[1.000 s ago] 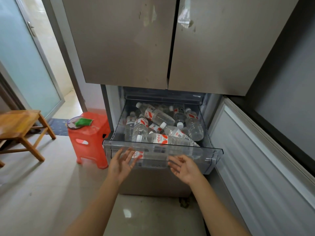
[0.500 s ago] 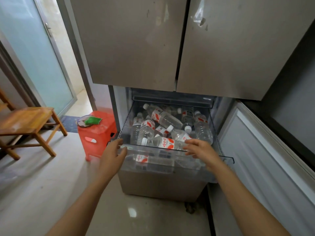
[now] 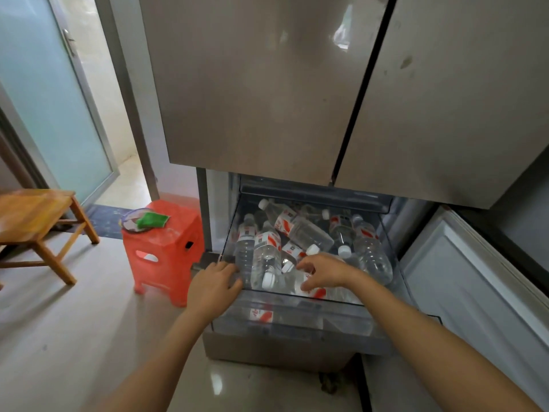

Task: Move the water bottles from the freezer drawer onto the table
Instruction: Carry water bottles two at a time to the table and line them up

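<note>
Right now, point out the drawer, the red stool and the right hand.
drawer [image 3: 312, 318], head view, clear front wall.
red stool [image 3: 178, 231], head view, seat top.
right hand [image 3: 326, 273], head view, back of hand.

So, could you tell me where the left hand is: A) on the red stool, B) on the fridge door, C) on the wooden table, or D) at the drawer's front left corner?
D: the left hand lies on the front left corner of the freezer drawer, beside the bottles.

Clear freezer drawer [image 3: 326, 325] pulled out, water bottles [image 3: 297, 230] heaped inside
</note>
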Available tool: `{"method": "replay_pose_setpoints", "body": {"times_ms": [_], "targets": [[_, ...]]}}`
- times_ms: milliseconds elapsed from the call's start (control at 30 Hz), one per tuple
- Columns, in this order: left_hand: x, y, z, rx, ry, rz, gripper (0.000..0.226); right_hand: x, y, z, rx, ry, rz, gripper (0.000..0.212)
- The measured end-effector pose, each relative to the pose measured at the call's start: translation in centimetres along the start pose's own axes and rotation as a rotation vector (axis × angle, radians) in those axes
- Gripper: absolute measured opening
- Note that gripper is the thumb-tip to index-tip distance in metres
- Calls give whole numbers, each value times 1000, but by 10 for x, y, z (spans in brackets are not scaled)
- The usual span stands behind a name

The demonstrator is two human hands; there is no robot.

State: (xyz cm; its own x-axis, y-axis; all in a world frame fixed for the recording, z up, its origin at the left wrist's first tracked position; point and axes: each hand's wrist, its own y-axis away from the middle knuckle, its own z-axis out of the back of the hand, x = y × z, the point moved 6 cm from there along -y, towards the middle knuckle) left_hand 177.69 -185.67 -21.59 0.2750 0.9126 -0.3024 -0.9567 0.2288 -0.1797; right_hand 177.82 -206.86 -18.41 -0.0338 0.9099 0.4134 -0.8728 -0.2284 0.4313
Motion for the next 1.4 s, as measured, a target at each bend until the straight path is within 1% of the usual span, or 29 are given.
{"method": "replay_pose_setpoints", "body": {"times_ms": [100, 133, 233, 267, 400, 467, 600, 700, 800, 867, 967, 1033, 1100, 1133, 1167, 1233, 1267, 1333, 1367, 1400], "targets": [[-2, -3, -3, 19, -81, -20, 71, 4, -17, -6, 144, 80, -9, 63], [-2, -4, -3, 18, -76, -25, 69, 4, -21, -7, 189, 108, -12, 66], [-2, -4, -6, -12, -131, -48, 43, 3, -31, -10, 295, 185, -41, 70], [-2, -4, -6, -39, -149, -53, 38, 2, -33, -11, 321, 189, -53, 71], [-1, -4, -9, -94, -158, -74, 36, 0, -36, -15, 375, 175, -81, 73], [0, -4, -10, -93, -136, -71, 37, -1, -37, -17, 386, 160, -90, 74], [1, -3, -11, -89, -104, -88, 38, -1, -38, -19, 365, 124, -77, 75], [2, -3, -11, -118, -99, -87, 39, -3, -36, -16, 224, 138, -23, 82], [2, -2, -10, -137, -113, -92, 39, -11, -19, 3, -24, 78, 19, 87], [2, -1, -9, -119, -111, -86, 40, -23, 1, 23, -215, -32, -17, 83], [1, -2, -8, -93, -86, -92, 40, -50, 40, 47, -522, -282, -95, 75], [1, -2, -5, -57, 13, -98, 46, -72, 65, 51, -698, -408, -166, 75], [-3, -9, -2, -23, 161, -37, 59, -97, 87, 51, -853, -520, -228, 75], [-5, -14, -2, 15, 239, -3, 64, -105, 92, 49, -903, -568, -237, 74], [-10, -21, -3, 48, 303, 29, 62, -112, 97, 48, -933, -608, -238, 73], [-22, -42, -14, 116, 368, 102, 52, -122, 98, 46, -955, -661, -247, 73], [-28, -52, -22, 178, 390, 162, 55, -124, 97, 46, -953, -669, -256, 74], [-37, -74, -43, 346, 451, 300, 71, -124, 95, 44, -952, -680, -258, 75], [-35, -82, -54, 413, 470, 365, 83, -121, 93, 41, -943, -688, -251, 76], [-35, -92, -66, 448, 481, 388, 101, -119, 92, 40, -932, -695, -245, 77]]}}
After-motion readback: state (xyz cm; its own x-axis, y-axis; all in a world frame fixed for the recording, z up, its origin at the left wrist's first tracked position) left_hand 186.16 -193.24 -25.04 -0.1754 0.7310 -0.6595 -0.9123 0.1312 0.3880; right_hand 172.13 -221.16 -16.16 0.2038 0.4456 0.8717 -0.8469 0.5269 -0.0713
